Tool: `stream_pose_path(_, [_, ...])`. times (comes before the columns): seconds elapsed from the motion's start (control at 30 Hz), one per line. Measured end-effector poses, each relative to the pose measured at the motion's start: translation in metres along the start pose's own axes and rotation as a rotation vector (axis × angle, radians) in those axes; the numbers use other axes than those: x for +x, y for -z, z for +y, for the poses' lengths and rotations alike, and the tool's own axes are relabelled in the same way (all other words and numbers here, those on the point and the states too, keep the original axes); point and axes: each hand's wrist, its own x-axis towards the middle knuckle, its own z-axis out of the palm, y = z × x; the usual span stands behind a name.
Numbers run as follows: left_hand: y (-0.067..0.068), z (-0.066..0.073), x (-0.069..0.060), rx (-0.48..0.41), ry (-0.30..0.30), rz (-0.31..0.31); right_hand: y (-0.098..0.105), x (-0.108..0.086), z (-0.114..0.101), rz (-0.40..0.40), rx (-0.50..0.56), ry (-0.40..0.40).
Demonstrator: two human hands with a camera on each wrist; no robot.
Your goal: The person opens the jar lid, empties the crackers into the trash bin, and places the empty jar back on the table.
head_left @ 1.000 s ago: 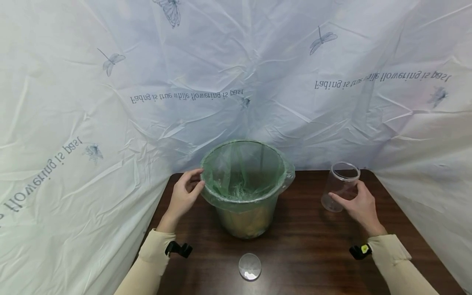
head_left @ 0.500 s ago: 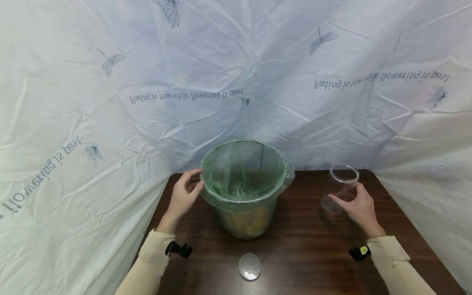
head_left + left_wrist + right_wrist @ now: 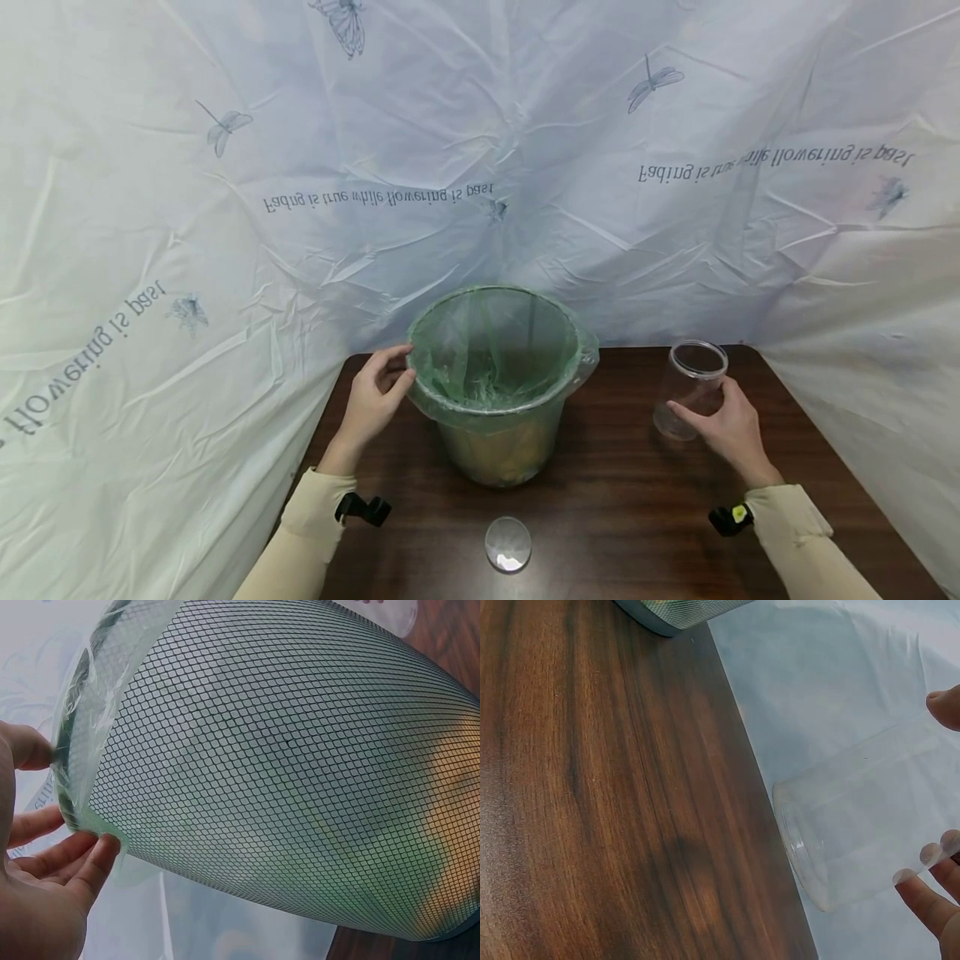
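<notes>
A mesh trash bin with a thin green plastic liner folded over its rim stands on the table, mid-view. My left hand holds its lined rim at the left, thumb and fingertips on the edge in the left wrist view. Green and orange shapes show through the mesh wall, too blurred to name. On the right, my right hand grips a clear plastic jar without a lid, its mouth upward. The jar shows nothing inside and seems raised slightly above the table.
A clear round lid lies on the dark wooden table, nearer than the bin. Printed white sheeting hangs behind the table and along both sides.
The jar in my right hand has lowered slightly toward me, its rim now showing a little wider. My left hand keeps its place at the bin's rim.
</notes>
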Motion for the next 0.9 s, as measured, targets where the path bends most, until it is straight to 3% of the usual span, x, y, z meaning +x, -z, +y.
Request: stream_pose_path(0.9, [0.0008, 0.0026, 0.0001, 0.028, -0.005, -0.016, -0.0056, -0.0082, 0.0086, -0.021, -0.002, -0.005])
